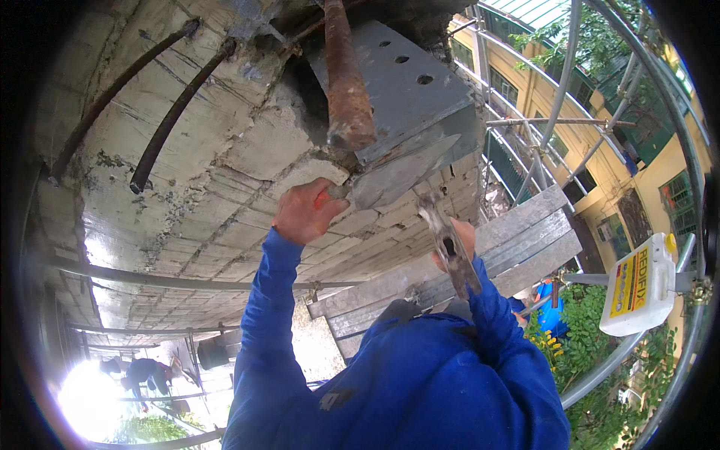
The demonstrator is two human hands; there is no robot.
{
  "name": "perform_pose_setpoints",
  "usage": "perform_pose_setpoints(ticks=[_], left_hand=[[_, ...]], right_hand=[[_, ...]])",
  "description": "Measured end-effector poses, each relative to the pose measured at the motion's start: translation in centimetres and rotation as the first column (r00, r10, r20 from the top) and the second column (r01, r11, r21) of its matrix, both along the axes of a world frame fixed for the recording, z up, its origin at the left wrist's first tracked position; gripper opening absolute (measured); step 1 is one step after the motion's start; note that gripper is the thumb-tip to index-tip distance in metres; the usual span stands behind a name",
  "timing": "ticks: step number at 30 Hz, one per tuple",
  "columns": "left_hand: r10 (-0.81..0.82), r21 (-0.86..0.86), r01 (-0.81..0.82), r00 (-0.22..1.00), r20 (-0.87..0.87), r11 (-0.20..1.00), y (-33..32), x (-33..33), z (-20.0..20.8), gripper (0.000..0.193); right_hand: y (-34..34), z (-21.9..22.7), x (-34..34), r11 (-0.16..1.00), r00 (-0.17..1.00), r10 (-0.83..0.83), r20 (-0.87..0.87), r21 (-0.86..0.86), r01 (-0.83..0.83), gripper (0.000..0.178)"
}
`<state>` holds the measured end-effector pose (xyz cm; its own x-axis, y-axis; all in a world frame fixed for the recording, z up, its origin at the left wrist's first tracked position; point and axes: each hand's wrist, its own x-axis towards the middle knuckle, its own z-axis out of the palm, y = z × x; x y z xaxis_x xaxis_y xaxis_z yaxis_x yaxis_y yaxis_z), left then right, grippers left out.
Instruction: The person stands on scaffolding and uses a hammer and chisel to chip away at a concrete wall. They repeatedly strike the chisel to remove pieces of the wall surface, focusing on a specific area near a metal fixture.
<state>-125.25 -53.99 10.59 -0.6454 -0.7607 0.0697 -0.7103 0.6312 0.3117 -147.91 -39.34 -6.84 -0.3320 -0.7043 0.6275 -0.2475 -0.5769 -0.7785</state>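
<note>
My right hand grips a worn hammer, whose metal head faces me and hides most of the handle and fingers. At the brick wall, my left hand is closed around a small object with an orange-red part and a grey end; its kind is unclear. That hand is just left of a smooth grey mortar patch. Above the patch a grey steel plate with three visible holes is set into the wall, and a rusty pipe crosses in front of it.
Two dark bent bars stick out at upper left. Scaffold planks lie below my hands. Scaffold tubes curve along the right, where a white plastic container hangs. A person in blue is below; another figure is at lower left.
</note>
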Motion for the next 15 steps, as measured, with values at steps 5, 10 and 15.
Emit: perform_pose_setpoints(ticks=[5, 10, 15], left_hand=[[-0.052, 0.002, 0.052, 0.999, -0.002, 0.999, -0.6, -1.4, 0.4, 0.033], [-0.037, 0.009, 0.037, 0.999, -0.033, 0.999, -0.8, -0.3, -0.7, 0.034], [-0.035, 0.007, 0.035, 0.999, -0.029, 0.999, -0.8, -0.6, -0.5, 0.037]], right_hand=[[-4.5, -4.6, -0.1, 0.976, 0.974, -0.215, -0.064, 0.018, 0.217, 0.017], [-1.2, -1.7, -0.4, 0.982, 0.999, -0.052, 0.013, 0.185, 0.048, 0.038], [-2.8, -2.2, -0.2, 0.997, 0.998, -0.053, -0.037, 0.054, 0.055, 0.045]])
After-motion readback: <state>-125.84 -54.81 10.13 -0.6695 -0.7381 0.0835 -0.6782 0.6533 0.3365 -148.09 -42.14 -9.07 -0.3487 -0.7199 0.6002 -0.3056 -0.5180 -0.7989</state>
